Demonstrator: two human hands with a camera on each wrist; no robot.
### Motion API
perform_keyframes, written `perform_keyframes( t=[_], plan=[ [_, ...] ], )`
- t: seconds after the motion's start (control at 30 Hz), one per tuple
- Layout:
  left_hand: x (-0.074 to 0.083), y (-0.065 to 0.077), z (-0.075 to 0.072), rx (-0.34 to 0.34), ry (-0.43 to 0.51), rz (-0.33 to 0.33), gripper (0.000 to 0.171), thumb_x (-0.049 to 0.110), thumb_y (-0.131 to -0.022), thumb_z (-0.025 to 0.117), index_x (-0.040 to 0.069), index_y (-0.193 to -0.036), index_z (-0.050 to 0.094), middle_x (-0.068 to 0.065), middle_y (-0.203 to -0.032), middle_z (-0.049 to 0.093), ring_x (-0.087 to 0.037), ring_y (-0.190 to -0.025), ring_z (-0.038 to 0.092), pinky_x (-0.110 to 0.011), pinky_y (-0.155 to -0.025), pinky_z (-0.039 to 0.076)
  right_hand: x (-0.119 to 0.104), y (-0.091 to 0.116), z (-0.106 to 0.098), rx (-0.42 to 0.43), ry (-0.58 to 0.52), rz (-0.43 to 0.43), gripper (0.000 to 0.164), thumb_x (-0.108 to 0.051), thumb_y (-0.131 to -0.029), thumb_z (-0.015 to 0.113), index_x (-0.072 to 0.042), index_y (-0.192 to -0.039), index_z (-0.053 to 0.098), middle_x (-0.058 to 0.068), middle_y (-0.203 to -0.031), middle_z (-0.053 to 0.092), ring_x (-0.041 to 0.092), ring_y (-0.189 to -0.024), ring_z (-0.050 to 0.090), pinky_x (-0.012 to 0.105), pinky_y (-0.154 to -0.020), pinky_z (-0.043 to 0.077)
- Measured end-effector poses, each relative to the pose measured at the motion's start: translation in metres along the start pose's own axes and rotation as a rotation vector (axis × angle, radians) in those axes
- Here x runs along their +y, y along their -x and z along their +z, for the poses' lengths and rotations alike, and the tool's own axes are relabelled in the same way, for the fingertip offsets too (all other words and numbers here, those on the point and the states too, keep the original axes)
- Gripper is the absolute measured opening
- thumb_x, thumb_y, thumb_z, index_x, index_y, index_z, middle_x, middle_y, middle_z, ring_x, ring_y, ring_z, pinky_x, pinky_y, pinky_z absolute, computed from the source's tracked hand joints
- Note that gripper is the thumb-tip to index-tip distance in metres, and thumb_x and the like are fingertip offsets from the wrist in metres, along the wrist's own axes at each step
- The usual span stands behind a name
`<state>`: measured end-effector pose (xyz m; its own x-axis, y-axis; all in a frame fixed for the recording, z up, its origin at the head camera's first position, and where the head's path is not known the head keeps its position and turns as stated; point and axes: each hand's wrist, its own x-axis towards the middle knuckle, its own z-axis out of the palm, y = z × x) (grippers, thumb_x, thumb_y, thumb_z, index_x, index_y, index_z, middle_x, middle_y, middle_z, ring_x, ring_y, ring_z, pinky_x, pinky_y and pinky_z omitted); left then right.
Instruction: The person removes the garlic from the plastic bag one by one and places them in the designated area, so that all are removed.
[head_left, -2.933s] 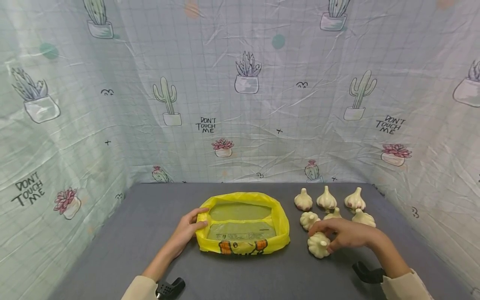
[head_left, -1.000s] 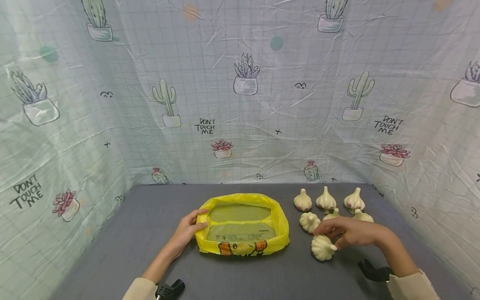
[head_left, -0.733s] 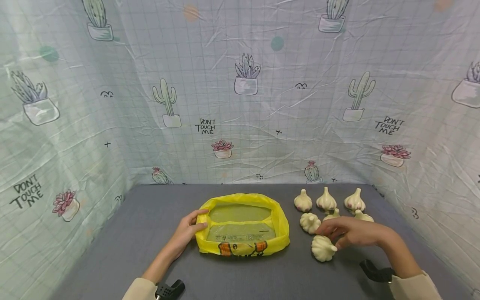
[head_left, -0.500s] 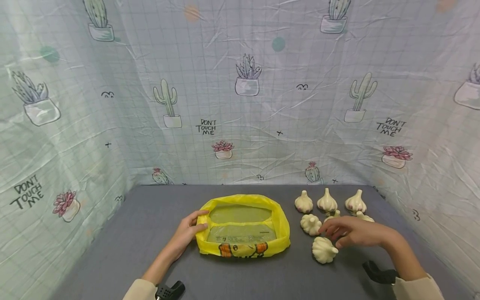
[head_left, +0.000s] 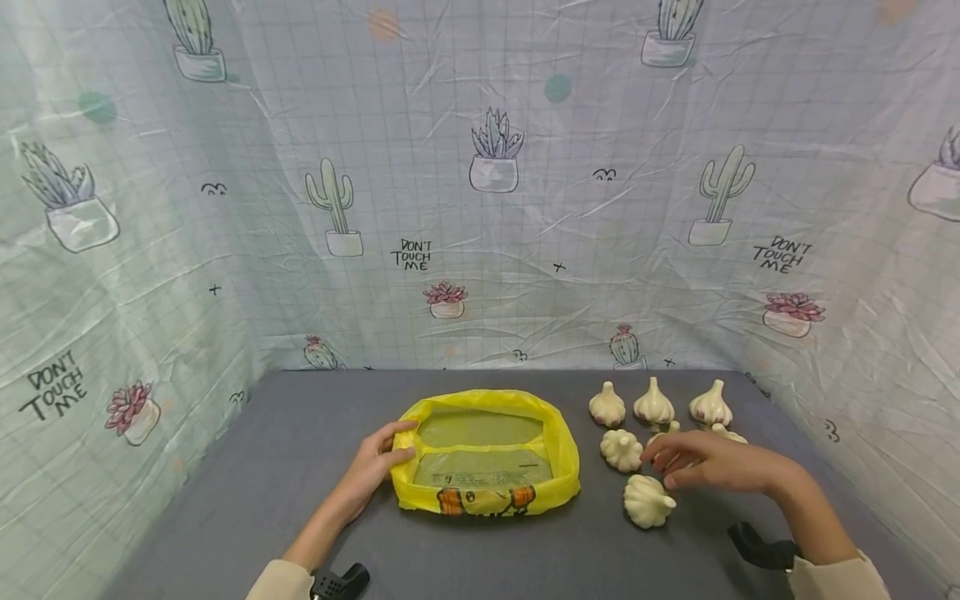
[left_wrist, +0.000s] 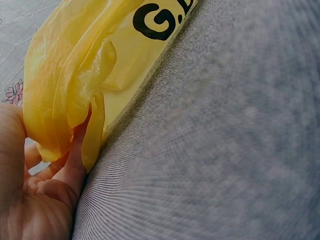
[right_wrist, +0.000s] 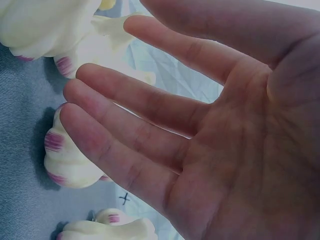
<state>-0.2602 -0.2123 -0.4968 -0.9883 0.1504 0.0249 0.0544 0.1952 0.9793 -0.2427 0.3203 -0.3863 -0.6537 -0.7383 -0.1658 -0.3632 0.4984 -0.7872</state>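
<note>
A yellow plastic bag stands on the grey table, its mouth spread wide and its rim rolled outward. My left hand holds the bag's left edge; in the left wrist view, yellow plastic lies between thumb and fingers. To the right of the bag is a group of garlic bulbs. My right hand hovers just above and right of the nearest garlic bulb, holding nothing. In the right wrist view its fingers are extended, with bulbs behind them. That hand partly covers two bulbs of the middle row.
Three garlic bulbs form the back row, among them a garlic bulb at its middle. Another garlic bulb sits left of my right fingertips. A patterned curtain encloses the grey table at the back and sides.
My right hand has let go of the nearest garlic bulb after shifting it slightly right and toward me, then drawn off to the right. The left hand stays on the bag.
</note>
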Motion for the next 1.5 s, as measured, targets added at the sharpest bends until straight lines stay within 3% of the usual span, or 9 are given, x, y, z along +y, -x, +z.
perform_keyframes(
  t=[0.17,0.4,0.73,0.97,1.3,1.5],
  plan=[
    [-0.0004,0.0011,-0.0007,0.007,0.002,-0.012,0.051,0.014,-0.101,0.065,0.008,-0.150,0.053,-0.026,-0.151,0.051,-0.023,-0.107,0.067,-0.030,-0.080,0.059,0.0011,-0.0001,0.0007,0.003,-0.021,-0.005,0.038,-0.013,-0.106,0.057,0.002,-0.141,0.056,0.028,-0.135,0.058,0.012,-0.118,0.065,0.027,-0.088,0.056],
    [0.0018,0.0009,0.0001,0.009,-0.005,-0.013,0.050,0.014,-0.101,0.065,0.008,-0.149,0.053,-0.025,-0.151,0.052,-0.021,-0.107,0.067,-0.029,-0.080,0.058,-0.0008,0.0011,-0.0010,0.011,-0.012,-0.011,0.039,-0.014,-0.106,0.057,0.003,-0.141,0.056,0.029,-0.135,0.059,0.007,-0.117,0.063,0.026,-0.086,0.056],
    [0.0039,-0.0001,0.0000,0.003,-0.005,0.002,0.051,0.016,-0.101,0.065,0.009,-0.150,0.053,-0.024,-0.155,0.048,-0.022,-0.110,0.066,-0.029,-0.081,0.058,-0.0059,0.0055,-0.0059,0.035,0.012,0.021,0.039,-0.018,-0.107,0.055,0.001,-0.141,0.057,0.030,-0.138,0.059,0.013,-0.123,0.062,0.023,-0.089,0.054],
    [0.0010,0.0017,0.0006,-0.017,0.016,-0.006,0.052,0.014,-0.102,0.062,0.004,-0.152,0.049,-0.029,-0.141,0.058,-0.021,-0.102,0.069,-0.030,-0.078,0.060,-0.0060,0.0054,-0.0023,0.023,0.004,0.043,0.039,-0.018,-0.108,0.054,0.000,-0.142,0.057,0.029,-0.140,0.058,0.015,-0.124,0.062,0.024,-0.089,0.053],
    [0.0035,0.0005,0.0011,0.004,0.003,-0.011,0.051,0.012,-0.101,0.063,0.006,-0.150,0.052,-0.028,-0.145,0.055,-0.020,-0.104,0.068,-0.029,-0.080,0.059,-0.0045,0.0048,-0.0021,0.028,0.008,0.026,0.039,-0.017,-0.108,0.054,0.000,-0.142,0.056,0.028,-0.139,0.058,0.006,-0.121,0.061,0.024,-0.088,0.054],
    [0.0025,0.0015,0.0005,0.016,-0.008,-0.009,0.050,0.014,-0.101,0.064,0.007,-0.149,0.053,-0.027,-0.148,0.054,-0.021,-0.106,0.067,-0.029,-0.080,0.058,-0.0054,0.0051,-0.0019,0.027,-0.001,0.060,0.039,-0.019,-0.108,0.054,-0.001,-0.142,0.057,0.029,-0.141,0.057,0.021,-0.125,0.062,0.024,-0.088,0.053]
  ],
)
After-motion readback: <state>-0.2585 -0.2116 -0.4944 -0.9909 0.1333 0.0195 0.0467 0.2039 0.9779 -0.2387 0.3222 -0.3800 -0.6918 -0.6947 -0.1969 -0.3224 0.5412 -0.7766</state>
